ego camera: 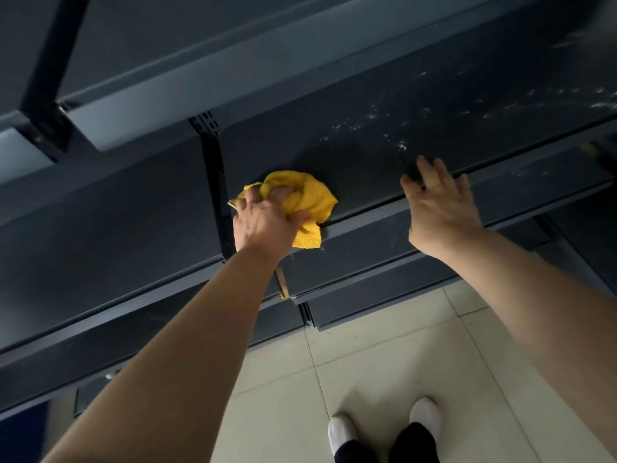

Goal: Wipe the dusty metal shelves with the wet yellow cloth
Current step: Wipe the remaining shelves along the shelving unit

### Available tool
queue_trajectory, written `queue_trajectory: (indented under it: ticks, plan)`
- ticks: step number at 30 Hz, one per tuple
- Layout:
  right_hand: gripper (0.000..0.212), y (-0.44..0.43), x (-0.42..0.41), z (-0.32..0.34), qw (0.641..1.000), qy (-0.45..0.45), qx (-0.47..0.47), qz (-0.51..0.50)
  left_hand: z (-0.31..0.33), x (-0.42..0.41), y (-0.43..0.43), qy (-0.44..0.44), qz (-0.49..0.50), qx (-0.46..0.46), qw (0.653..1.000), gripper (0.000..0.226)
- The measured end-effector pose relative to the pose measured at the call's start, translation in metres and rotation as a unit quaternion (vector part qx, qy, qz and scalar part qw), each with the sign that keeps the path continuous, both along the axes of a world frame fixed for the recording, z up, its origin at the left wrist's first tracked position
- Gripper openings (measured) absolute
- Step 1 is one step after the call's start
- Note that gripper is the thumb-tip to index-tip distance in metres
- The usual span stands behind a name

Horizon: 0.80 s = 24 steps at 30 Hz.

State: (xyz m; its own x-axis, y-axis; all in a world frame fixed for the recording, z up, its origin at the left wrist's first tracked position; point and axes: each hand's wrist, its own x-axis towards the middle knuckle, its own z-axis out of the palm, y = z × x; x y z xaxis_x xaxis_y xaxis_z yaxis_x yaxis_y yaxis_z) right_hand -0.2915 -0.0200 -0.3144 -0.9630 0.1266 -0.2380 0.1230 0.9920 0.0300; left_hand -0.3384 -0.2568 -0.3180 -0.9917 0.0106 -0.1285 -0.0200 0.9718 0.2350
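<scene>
- Pale tiled floor below; white shoes visible.
- Dark grey metal shelf carries white dust specks toward its right side.
- Left hand grips crumpled yellow cloth, pressed on shelf near front edge, beside slotted upright post.
- Right hand: fingers spread, resting on shelf front edge, holding nothing.

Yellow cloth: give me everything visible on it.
The yellow cloth is a bright, soft-looking fabric, bunched into a crumpled wad. It lies on the dark metal shelf near its front edge, beside an upright post, with one corner hanging over the lip. The left hand grips it from above, fingers dug into the folds. Wetness cannot be judged.
</scene>
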Motion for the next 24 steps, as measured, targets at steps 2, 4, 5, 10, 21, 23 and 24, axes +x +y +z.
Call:
queue_trajectory:
  ticks: [2, 4, 5, 10, 21, 23, 24]
  plan:
    - [0.084, -0.002, 0.002, 0.000, 1.000, 0.002, 0.026, 0.000, -0.004, 0.000, -0.005, -0.002, 0.018, 0.028, 0.999, 0.058]
    - [0.081, -0.007, 0.001, -0.001, 0.999, 0.013, 0.049, 0.016, -0.008, -0.007, 0.000, 0.001, 0.026, 0.042, 0.999, 0.057]
    - [0.080, -0.010, -0.002, 0.000, 0.998, 0.024, 0.045, 0.027, -0.010, -0.014, 0.004, 0.005, 0.030, 0.044, 0.999, 0.056]
    - [0.060, -0.027, -0.031, 0.001, 0.989, 0.115, -0.029, 0.092, -0.014, -0.059, 0.016, 0.030, 0.050, 0.038, 0.998, 0.056]
    - [0.034, -0.017, -0.075, -0.003, 0.975, 0.126, -0.026, 0.180, -0.022, -0.158, 0.000, 0.044, 0.155, 0.046, 0.986, 0.062]
    - [0.032, -0.014, -0.079, -0.002, 0.973, 0.136, -0.031, 0.186, -0.022, -0.172, 0.002, 0.046, 0.152, 0.042, 0.986, 0.064]
    - [0.032, -0.012, -0.080, -0.003, 0.972, 0.141, -0.035, 0.186, -0.022, -0.177, 0.006, 0.046, 0.146, 0.042, 0.987, 0.064]
